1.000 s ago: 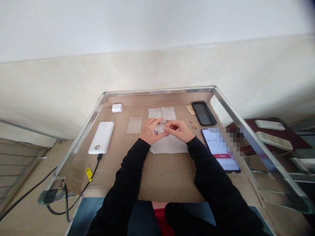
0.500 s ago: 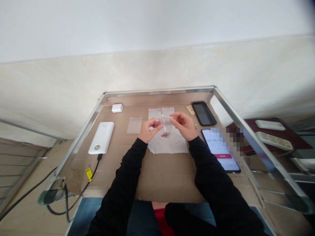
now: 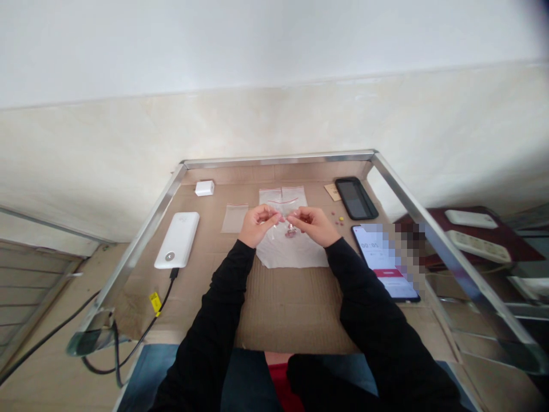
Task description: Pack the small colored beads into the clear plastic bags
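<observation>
My left hand (image 3: 256,224) and my right hand (image 3: 314,225) pinch the top of a small clear zip bag (image 3: 288,224) between them, just above a white sheet (image 3: 295,253) on the cardboard-covered table (image 3: 283,309). Small reddish pieces sit in the bottom of the bag. Both hands have their fingertips pressed together on the bag's upper edge. Two more empty zip bags (image 3: 283,194) lie beyond the hands, and another empty bag (image 3: 234,218) lies to the left.
A white power bank (image 3: 178,238) with a black cable lies at left, a small white charger (image 3: 204,188) behind it. Two phones lie at right, one dark (image 3: 355,198), one lit (image 3: 386,260). Loose small coloured pieces (image 3: 338,218) lie near the dark phone. A metal frame (image 3: 278,159) edges the table.
The hands rose from the white sheet holding the bag, spread apart with it, then came close together again on its top edge.
</observation>
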Tool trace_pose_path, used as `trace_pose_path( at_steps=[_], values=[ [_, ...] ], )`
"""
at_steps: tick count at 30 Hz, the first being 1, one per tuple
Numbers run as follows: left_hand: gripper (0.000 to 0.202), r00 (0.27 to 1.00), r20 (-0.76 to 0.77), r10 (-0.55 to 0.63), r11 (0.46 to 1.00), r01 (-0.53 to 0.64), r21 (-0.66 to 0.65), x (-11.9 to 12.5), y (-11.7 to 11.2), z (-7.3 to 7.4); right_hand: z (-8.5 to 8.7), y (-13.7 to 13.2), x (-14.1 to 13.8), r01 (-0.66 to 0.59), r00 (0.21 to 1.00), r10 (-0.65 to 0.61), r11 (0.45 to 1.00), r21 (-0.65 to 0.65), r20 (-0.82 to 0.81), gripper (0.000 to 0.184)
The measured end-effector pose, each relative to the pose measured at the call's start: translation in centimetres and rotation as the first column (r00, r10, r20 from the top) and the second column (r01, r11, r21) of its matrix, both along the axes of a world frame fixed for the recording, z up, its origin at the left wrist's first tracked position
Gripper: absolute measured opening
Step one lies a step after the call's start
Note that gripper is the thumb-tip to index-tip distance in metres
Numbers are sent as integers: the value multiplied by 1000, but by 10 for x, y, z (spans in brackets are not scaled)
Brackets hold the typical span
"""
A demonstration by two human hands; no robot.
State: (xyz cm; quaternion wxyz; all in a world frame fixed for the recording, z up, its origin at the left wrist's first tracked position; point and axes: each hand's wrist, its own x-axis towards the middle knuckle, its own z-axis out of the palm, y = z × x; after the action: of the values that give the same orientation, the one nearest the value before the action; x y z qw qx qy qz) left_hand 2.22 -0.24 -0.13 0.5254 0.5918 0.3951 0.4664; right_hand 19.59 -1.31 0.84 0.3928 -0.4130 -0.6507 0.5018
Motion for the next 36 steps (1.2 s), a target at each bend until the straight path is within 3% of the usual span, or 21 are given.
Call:
trace_pose_path(
  at_steps=[7,14,22,36],
  values=[
    [25,1000,-6,12,999,-12,-49,1,-1,1,1,1,2,14,1000,-14,1000,2,2,32],
    [33,992,-37,-121,984,114,-138,1,-3,2,8,-1,2,149,989,-148,987,52,-27,31],
    [33,994,-21,-103,994,102,-45,2,-4,8,11,-3,0,69,997,-69,998,2,-24,33],
    [35,991,-94,-95,995,98,20,1,-6,10,9,-2,0,59,998,-59,998,26,-16,38]
  ],
)
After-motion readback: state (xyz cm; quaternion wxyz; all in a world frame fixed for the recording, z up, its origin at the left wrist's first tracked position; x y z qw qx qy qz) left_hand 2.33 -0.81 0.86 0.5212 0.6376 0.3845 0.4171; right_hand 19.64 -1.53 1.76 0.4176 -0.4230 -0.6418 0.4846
